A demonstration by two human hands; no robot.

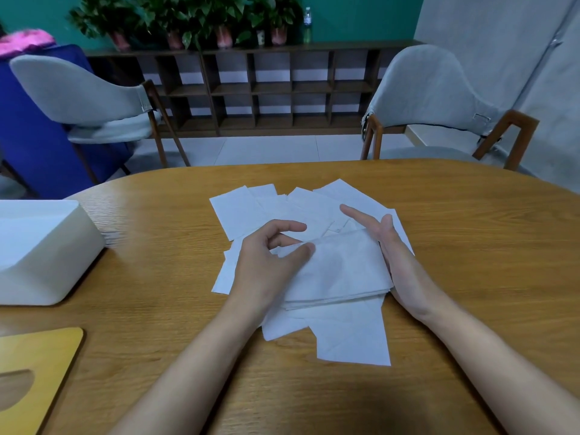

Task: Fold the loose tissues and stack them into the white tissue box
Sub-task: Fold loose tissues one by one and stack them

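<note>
The tabletop point(470, 246) is wood with a rounded far edge. The right half of it is bare up to the right edge, and a wide bare strip lies along the near edge, where the two forearms cross it. At the left edge stands the one white tissue box point(47, 246), open at the top and well apart from the paper. One yellow lid point(37, 356) with an oval slot lies flat at the near left corner.

The loose tissues point(251, 208) are spread in the middle of the tabletop, overlapping each other. I count at least seven sheets, but the overlap hides the exact number. On top of them lies one folded stack point(339, 271), and its layers are too thin to count.

The left hand point(266, 268) has curled fingers at the far left corner of the stack. Its thumb point(303, 251) presses on top of this corner and seems to pinch it against a finger below, while the index finger point(288, 226) bends free above. The right hand point(389, 246) stands on its edge against the right side of the stack, its fingers point(357, 215) straight and together, gripping nothing.

Behind the far edge stand two grey chairs, one at the left point(78, 95) and one at the right point(433, 98)
</note>
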